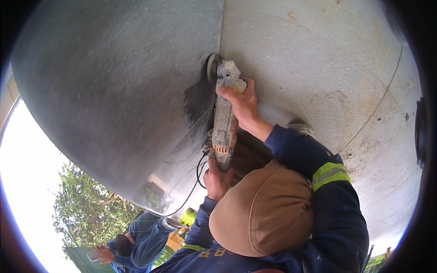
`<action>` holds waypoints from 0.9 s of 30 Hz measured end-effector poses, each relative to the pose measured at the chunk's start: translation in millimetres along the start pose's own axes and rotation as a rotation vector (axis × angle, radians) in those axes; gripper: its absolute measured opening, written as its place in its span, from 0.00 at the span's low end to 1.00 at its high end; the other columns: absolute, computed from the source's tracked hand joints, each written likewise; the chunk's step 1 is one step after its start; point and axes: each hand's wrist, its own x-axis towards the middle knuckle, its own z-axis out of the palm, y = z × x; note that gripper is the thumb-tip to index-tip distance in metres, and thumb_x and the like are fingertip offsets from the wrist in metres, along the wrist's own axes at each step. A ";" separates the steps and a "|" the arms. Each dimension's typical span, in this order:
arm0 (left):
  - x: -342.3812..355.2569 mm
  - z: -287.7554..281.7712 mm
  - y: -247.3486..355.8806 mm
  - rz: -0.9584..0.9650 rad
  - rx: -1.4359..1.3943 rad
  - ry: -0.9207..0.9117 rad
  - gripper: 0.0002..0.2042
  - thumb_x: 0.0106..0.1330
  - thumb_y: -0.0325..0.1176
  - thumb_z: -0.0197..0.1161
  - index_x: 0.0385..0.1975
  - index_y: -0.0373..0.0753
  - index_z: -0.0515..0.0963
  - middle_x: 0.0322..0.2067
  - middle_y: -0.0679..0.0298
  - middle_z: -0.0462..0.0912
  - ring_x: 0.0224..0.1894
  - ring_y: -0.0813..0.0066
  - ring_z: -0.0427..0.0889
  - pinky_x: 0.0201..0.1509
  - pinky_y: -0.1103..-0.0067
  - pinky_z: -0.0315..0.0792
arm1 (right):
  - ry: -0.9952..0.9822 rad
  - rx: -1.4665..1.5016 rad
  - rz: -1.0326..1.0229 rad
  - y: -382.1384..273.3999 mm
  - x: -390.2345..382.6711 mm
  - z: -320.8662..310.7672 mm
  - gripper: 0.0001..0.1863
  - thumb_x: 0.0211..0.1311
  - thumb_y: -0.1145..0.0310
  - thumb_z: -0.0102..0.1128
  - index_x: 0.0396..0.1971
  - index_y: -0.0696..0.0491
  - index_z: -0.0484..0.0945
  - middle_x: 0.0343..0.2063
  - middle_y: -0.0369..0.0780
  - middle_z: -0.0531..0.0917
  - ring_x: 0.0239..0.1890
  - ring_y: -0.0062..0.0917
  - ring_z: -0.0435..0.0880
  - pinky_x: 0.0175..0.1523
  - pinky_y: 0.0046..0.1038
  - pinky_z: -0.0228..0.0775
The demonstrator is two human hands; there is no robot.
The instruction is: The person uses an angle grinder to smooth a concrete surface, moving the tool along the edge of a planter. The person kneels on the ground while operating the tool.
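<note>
My right hand point(243, 102) is closed round the upper body of a dusty grey angle grinder point(224, 118), just below its head. My left hand point(217, 179) grips the grinder's lower end. The round disc point(211, 68) is tilted on edge at the seam between a darker curved grey metal surface point(104, 68) and a paler, stained one point(318, 59); whether it touches is unclear. A dark patch point(195, 104) lies left of the disc. A black cord point(191, 193) loops left from the tool. A rounded brown cloth-covered shape point(259, 207) fills the space between my navy-sleeved arms.
At lower left, another person point(145, 243) in blue sits with both hands near a small thin object, beside trees point(82, 200) and bright sky. The curved metal's edge runs along the left side. A dark fitting point(419, 132) is at the far right rim.
</note>
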 end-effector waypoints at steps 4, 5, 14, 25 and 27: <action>-16.7 5.8 -14.5 -0.062 0.007 0.000 0.35 0.50 0.38 0.71 0.59 0.42 0.63 0.28 0.43 0.83 0.30 0.38 0.83 0.32 0.54 0.77 | -0.096 -0.019 -0.061 9.5 -21.9 5.5 0.39 0.55 0.62 0.74 0.57 0.60 0.56 0.44 0.45 0.76 0.43 0.25 0.80 0.47 0.29 0.78; -24.5 5.3 -18.6 -0.068 -0.019 0.019 0.35 0.50 0.39 0.71 0.59 0.42 0.63 0.27 0.43 0.83 0.30 0.38 0.83 0.32 0.54 0.77 | -0.132 -0.019 -0.102 17.0 -28.7 7.5 0.40 0.55 0.61 0.75 0.58 0.60 0.56 0.46 0.46 0.76 0.44 0.26 0.80 0.48 0.30 0.77; 12.3 4.5 -7.4 0.069 0.015 0.045 0.36 0.50 0.38 0.70 0.61 0.44 0.64 0.29 0.44 0.83 0.29 0.40 0.83 0.33 0.54 0.77 | -0.014 0.024 -0.057 -9.9 1.0 7.1 0.36 0.55 0.65 0.74 0.54 0.62 0.58 0.43 0.46 0.77 0.40 0.24 0.81 0.43 0.28 0.79; -18.2 6.4 -17.2 -0.015 -0.107 0.120 0.35 0.49 0.36 0.72 0.59 0.40 0.66 0.31 0.45 0.84 0.31 0.42 0.84 0.33 0.59 0.78 | -0.125 -0.019 -0.173 1.2 -31.6 15.5 0.39 0.55 0.64 0.74 0.57 0.61 0.56 0.43 0.46 0.78 0.41 0.25 0.82 0.46 0.29 0.78; -7.4 4.4 -15.8 -0.002 -0.075 0.069 0.35 0.48 0.36 0.73 0.59 0.40 0.66 0.31 0.45 0.84 0.31 0.41 0.84 0.34 0.58 0.78 | -0.079 0.045 -0.124 3.3 -18.3 10.6 0.38 0.56 0.64 0.73 0.56 0.61 0.56 0.43 0.46 0.78 0.41 0.24 0.81 0.45 0.29 0.78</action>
